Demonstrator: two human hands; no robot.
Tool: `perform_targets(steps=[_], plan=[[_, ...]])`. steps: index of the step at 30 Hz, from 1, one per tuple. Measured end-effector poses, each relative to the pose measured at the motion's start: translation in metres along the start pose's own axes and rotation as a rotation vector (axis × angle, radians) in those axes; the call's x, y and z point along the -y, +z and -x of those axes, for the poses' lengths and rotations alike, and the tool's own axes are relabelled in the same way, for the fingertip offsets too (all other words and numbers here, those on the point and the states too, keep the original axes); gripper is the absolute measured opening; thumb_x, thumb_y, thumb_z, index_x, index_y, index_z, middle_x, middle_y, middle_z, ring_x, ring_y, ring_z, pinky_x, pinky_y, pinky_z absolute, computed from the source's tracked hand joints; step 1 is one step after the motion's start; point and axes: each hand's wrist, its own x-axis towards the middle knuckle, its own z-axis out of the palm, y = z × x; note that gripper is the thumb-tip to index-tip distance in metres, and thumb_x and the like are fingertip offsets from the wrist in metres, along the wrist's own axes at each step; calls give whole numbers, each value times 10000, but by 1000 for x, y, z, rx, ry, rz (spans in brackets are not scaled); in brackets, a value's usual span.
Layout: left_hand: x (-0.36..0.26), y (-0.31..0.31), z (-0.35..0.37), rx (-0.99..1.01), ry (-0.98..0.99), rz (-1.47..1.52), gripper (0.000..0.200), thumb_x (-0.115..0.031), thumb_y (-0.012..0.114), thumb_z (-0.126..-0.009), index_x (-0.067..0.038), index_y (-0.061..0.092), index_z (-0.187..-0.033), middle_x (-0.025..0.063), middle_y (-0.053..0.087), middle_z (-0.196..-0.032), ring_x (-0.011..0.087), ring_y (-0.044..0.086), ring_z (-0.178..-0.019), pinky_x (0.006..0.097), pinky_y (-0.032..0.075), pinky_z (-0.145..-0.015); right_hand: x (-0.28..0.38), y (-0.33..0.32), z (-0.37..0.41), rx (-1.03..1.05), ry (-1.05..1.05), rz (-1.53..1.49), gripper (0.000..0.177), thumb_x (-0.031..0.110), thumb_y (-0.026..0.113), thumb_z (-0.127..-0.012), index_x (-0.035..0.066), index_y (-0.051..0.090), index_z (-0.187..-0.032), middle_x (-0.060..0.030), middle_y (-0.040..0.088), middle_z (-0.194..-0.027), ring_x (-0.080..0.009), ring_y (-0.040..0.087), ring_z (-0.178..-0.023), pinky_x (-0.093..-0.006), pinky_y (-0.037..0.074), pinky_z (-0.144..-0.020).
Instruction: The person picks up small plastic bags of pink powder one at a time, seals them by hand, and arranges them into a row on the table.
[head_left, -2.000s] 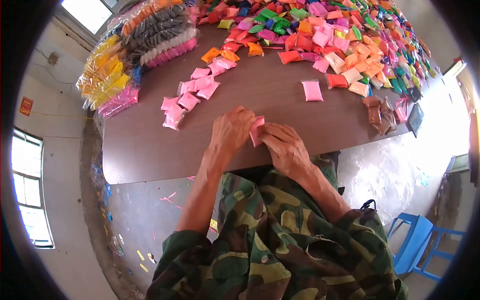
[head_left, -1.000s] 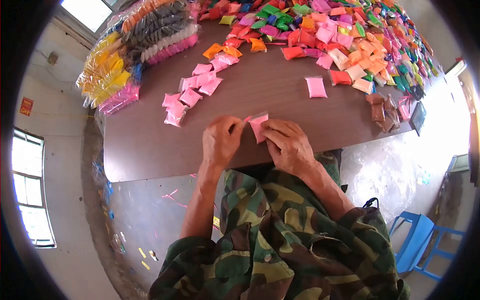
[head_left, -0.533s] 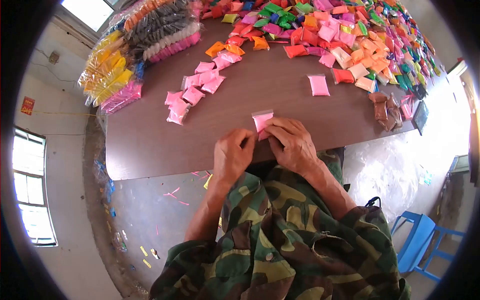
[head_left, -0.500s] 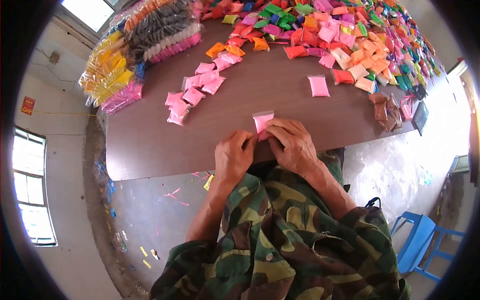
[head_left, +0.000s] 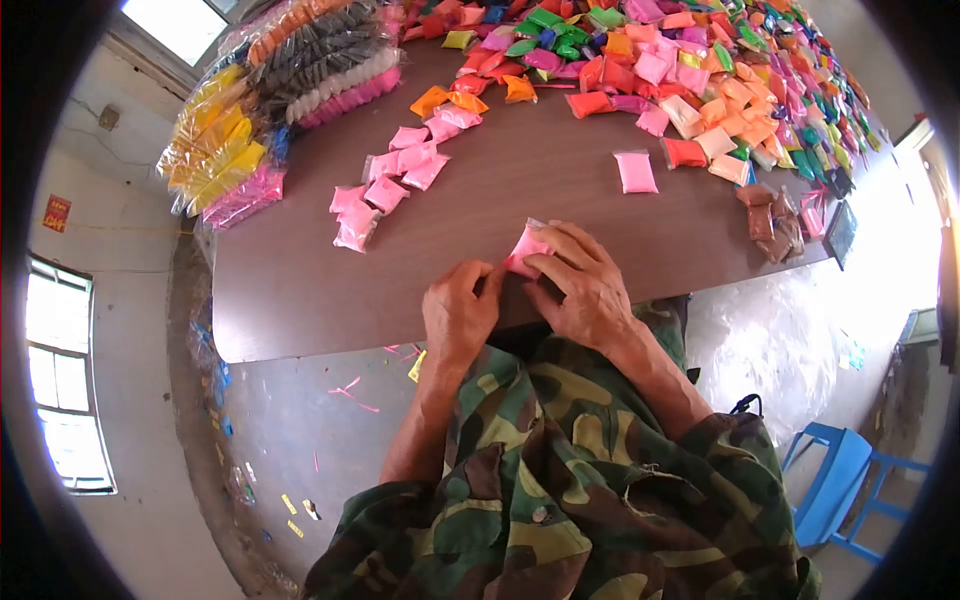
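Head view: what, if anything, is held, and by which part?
A pink packet, held at its right side by the right hand. The left hand is at its lower-left corner; whether it grips cannot be told.

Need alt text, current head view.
The right hand has its fingers on a small pink packet over a brown table; the left hand is bunched at its near corner. Beyond lie more pink packets, a multicoloured heap of packets and, left, plastic-wrapped stacks.

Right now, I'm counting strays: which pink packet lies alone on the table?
The pink packet beyond the right hand: untouched, unlike the nearer packet, and clear of others, unlike the left cluster.
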Motion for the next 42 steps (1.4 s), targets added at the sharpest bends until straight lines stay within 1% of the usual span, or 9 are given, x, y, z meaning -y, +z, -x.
perform_targets(steps=[10,13,16,20,22,25,31,37,42], plan=[[-10,7,8,-8,5,131,115,-147,818,-975,-39,780,-976,175,756,-842,338,746,-714,420,563,-661,1,-1,0,54,30,-27,397,159,881,-826,107,731,-1190,-51,694,-1332,-330,672,-1245,-474,546,-1039],[3,4,0,-12,-13,-165,92,-125,813,-971,-43,775,-987,177,758,-833,338,761,-727,415,574,-669,3,-2,0,42,37,-15,408,160,877,-828,111,732,-1206,-43,695,-1324,-322,677,-1221,-468,551,-1028],[9,-4,-11,-34,-83,-11,121,-167,797,-983,-76,730,-938,159,735,-800,393,735,-714,487,564,-650,5,-2,-2,43,33,-5,422,157,874,-826,113,734,-1222,-41,694,-1317,-319,679,-1206,-462,557,-1013],[-11,-3,6,4,-50,128,145,-173,794,-985,-58,731,-921,159,745,-800,368,748,-716,467,565,-642,3,-6,-4,82,2,-16,425,150,868,-823,108,738,-1226,-46,692,-1300,-317,682,-1167,-462,562,-984],[-13,2,14,3,4,61,138,-153,811,-974,-30,756,-943,160,762,-805,326,769,-717,419,579,-658,5,-5,-4,37,7,-11,400,138,862,-825,108,737,-1205,-45,692,-1276,-315,682,-1143,-460,564,-962],[0,-2,7,3,-70,-105,141,-141,815,-970,-17,751,-946,168,757,-793,322,773,-713,411,584,-667,4,-1,-2,-9,17,28,342,120,854,-830,109,741,-1152,-43,694,-1219,-308,686,-1099,-451,568,-932],[-6,-5,9,-27,-60,133,138,-165,817,-977,-43,761,-943,161,735,-741,316,749,-646,415,552,-611,3,7,-2,-55,25,57,216,133,860,-860,107,759,-1049,-35,687,-1114,-286,687,-997,-425,584,-882],[6,-7,4,-7,-126,-136,153,-174,820,-978,-38,760,-945,141,707,-683,277,733,-607,397,534,-586,1,13,-1,-102,38,81,175,157,868,-873,110,762,-1003,-29,682,-1073,-280,688,-936,-413,593,-813],[-10,-7,9,-50,-47,73,155,-167,818,-984,-46,752,-912,151,710,-692,272,727,-590,405,516,-561,2,13,0,-74,82,83,246,131,907,-830,122,791,-1046,-22,721,-1073,-284,721,-971,-411,610,-826]])
